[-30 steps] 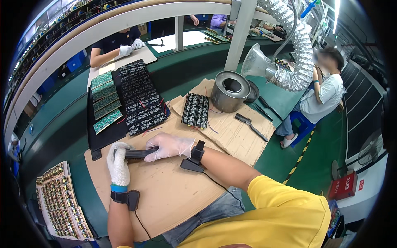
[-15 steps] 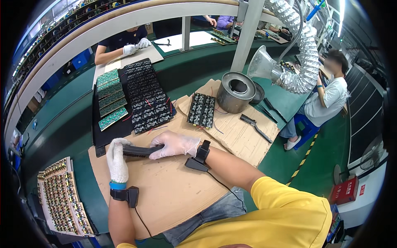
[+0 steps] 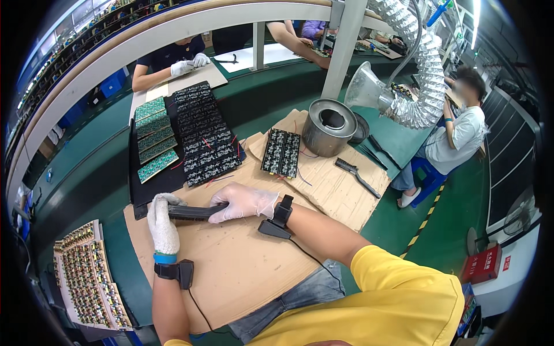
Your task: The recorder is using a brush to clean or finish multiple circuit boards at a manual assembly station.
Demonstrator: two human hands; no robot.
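My left hand, in a white knit glove, grips the left end of a long dark circuit board panel held edge-on just above the cardboard sheet. My right hand, in a thin clear glove, closes on the panel's right end. Both wrists carry black strapped devices with cables. Beyond the hands lies a black panel of boards with red leads, and a smaller black board panel rests to the right of it.
Green boards lie on a black tray at the left. A metal pot, a black brush and a fume hose funnel stand at the right. A tray of populated boards sits at lower left. Other people work across the belt and at the right.
Both hands keep hold of the dark panel in about the same place; the view has shifted slightly, nothing else visibly moved.
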